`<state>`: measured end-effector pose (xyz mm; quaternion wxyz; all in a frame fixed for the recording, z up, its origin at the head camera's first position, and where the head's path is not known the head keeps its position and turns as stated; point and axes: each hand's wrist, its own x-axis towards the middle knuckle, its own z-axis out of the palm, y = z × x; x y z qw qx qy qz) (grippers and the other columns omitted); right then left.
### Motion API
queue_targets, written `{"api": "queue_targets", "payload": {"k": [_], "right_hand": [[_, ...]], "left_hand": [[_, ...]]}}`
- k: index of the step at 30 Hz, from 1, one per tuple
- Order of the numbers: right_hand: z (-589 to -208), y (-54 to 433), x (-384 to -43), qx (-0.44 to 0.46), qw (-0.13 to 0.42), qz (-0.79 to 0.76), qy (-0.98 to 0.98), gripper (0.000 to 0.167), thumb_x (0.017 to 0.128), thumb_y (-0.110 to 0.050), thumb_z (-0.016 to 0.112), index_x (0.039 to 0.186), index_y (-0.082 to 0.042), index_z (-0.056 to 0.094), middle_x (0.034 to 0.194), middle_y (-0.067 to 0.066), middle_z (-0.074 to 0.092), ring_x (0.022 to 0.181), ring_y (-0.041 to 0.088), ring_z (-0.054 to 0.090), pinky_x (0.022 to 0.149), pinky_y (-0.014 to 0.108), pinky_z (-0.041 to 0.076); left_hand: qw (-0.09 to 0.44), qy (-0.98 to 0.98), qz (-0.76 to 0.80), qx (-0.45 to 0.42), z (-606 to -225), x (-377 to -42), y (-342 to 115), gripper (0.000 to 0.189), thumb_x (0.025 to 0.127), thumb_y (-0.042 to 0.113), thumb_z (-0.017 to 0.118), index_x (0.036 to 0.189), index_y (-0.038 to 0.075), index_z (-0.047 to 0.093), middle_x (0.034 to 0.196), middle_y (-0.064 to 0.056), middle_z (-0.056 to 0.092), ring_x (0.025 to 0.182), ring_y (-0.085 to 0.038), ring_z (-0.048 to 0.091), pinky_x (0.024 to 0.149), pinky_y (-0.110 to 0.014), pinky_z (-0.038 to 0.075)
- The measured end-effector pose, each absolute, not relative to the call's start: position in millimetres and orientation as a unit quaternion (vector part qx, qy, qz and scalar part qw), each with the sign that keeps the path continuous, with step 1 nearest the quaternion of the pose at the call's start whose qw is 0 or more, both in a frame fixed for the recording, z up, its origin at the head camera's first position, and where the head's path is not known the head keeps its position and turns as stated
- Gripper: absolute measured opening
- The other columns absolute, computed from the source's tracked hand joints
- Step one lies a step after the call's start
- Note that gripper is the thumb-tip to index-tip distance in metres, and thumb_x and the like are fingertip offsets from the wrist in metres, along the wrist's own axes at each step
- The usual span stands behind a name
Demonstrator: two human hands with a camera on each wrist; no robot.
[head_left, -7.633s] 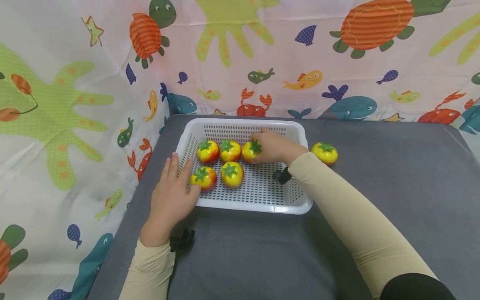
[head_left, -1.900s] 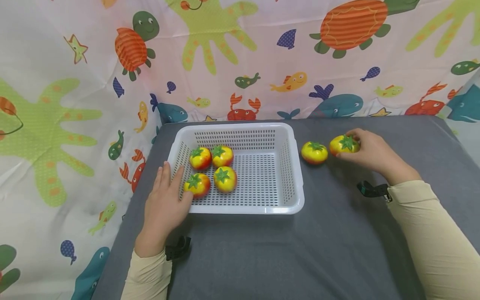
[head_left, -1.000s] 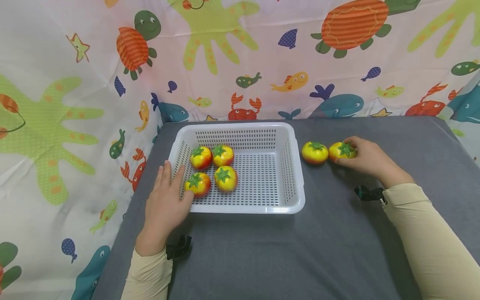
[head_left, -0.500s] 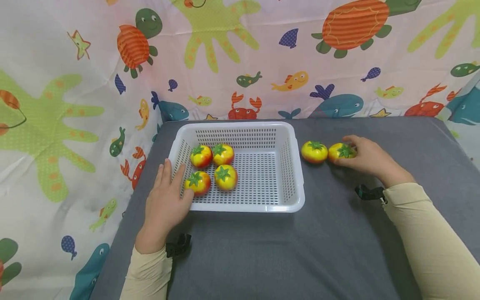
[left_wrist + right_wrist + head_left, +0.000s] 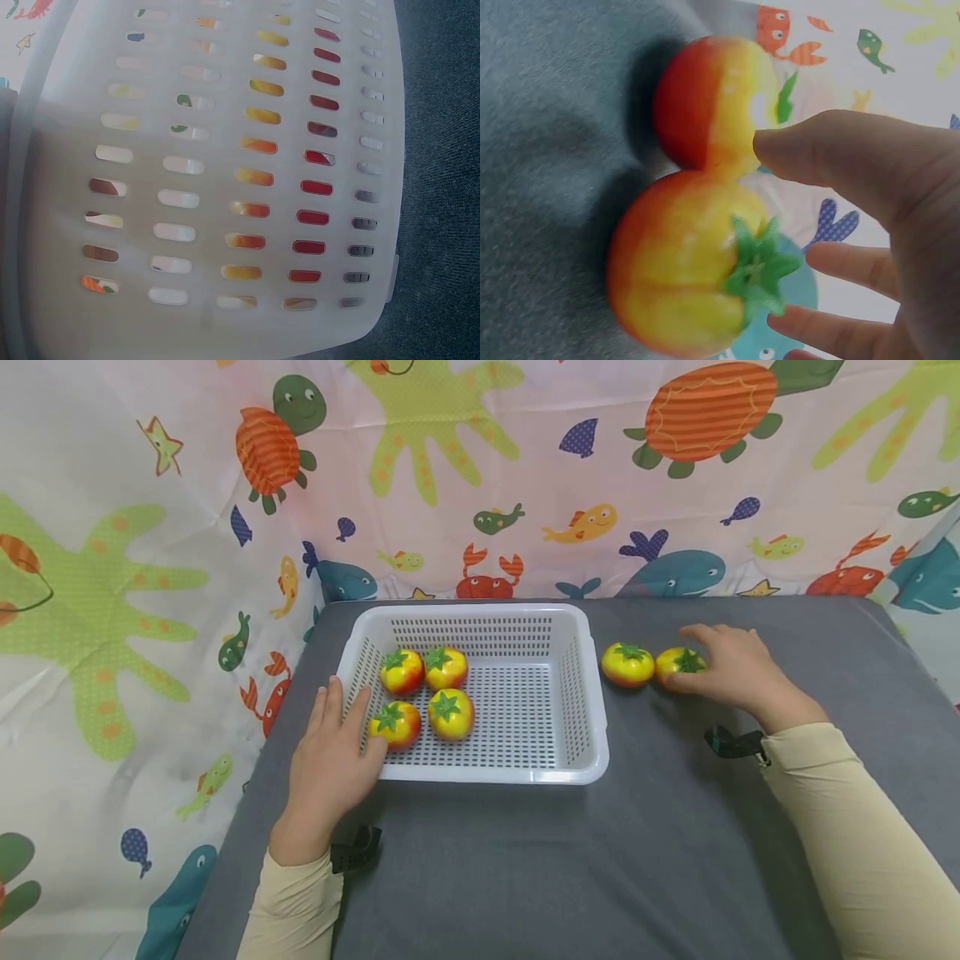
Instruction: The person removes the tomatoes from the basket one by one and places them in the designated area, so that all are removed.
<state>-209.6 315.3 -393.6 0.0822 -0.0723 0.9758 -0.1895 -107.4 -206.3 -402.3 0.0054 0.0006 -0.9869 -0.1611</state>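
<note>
Basket, one: white plastic, rectangular, slotted walls (image 5: 487, 775), at the centre-left of the head view, on a table covered in dark grey cloth (image 5: 480, 868). Contents: four glossy yellow-and-red tomato-like fruits with green star-shaped tops (image 5: 452, 716), grouped in its left half.

Fruits outside, two, same kind: a left one (image 5: 627, 665) and a right one (image 5: 675, 663), side by side on the table right of the basket.

Right hand (image 5: 738, 672), right of centre: released, thumb and fingers spread about the right-hand fruit; a gap showed between fingertips and fruit in the right wrist view.

Left hand (image 5: 333, 768), lower left: fingers straight, grasping nothing, laid at the basket's left end; whether its thumb touched the nearest fruit could not be told.

Backdrop: white cloth printed with sea animals (image 5: 540, 485), across the top and left.
</note>
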Motion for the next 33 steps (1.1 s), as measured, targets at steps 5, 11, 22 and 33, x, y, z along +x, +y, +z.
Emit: {"api": "queue_targets", "payload": {"k": [5, 11, 22, 33], "right_hand": [[-384.2, 307.0, -207.7, -0.087, 0.076, -0.196, 0.974, 0.086, 0.088, -0.048, 0.081, 0.150, 0.001, 0.048, 0.150, 0.037, 0.047, 0.141, 0.059, 0.033, 0.118, 0.081, 0.000], [-369.9, 293.8, -205.4, -0.105, 0.075, -0.211, 0.969, 0.084, 0.088, -0.046, 0.081, 0.151, 0.001, 0.049, 0.152, 0.036, 0.047, 0.144, 0.057, 0.034, 0.121, 0.077, -0.001], [-348.3, 265.5, -207.4, -0.099, 0.111, -0.240, 0.959, 0.086, 0.091, -0.049, 0.076, 0.158, -0.008, 0.043, 0.163, 0.028, 0.037, 0.149, 0.053, 0.028, 0.114, 0.080, 0.026], [-339.0, 233.6, -212.8, -0.120, 0.100, -0.249, 0.956, 0.085, 0.090, -0.046, 0.078, 0.159, -0.009, 0.044, 0.165, 0.024, 0.037, 0.152, 0.049, 0.029, 0.114, 0.078, 0.029]], "left_hand": [[0.004, -0.987, -0.163, -0.003, -401.5, -106.7, -206.2, 0.079, 0.095, 0.033, 0.055, 0.167, 0.014, 0.030, 0.176, -0.018, 0.003, 0.161, -0.045, 0.006, 0.117, -0.076, 0.026], [0.002, -0.987, -0.162, -0.006, -400.3, -106.8, -206.3, 0.078, 0.095, 0.032, 0.055, 0.167, 0.014, 0.029, 0.176, -0.018, 0.001, 0.161, -0.046, 0.006, 0.117, -0.075, 0.026], [0.002, -0.987, -0.162, -0.006, -399.9, -105.6, -207.5, 0.077, 0.096, 0.032, 0.054, 0.167, 0.013, 0.030, 0.176, -0.019, 0.002, 0.161, -0.046, 0.006, 0.118, -0.075, 0.025], [0.002, -0.986, -0.165, -0.003, -399.4, -106.9, -206.2, 0.078, 0.095, 0.033, 0.056, 0.167, 0.013, 0.030, 0.176, -0.018, 0.002, 0.161, -0.045, 0.005, 0.116, -0.076, 0.027]]}}
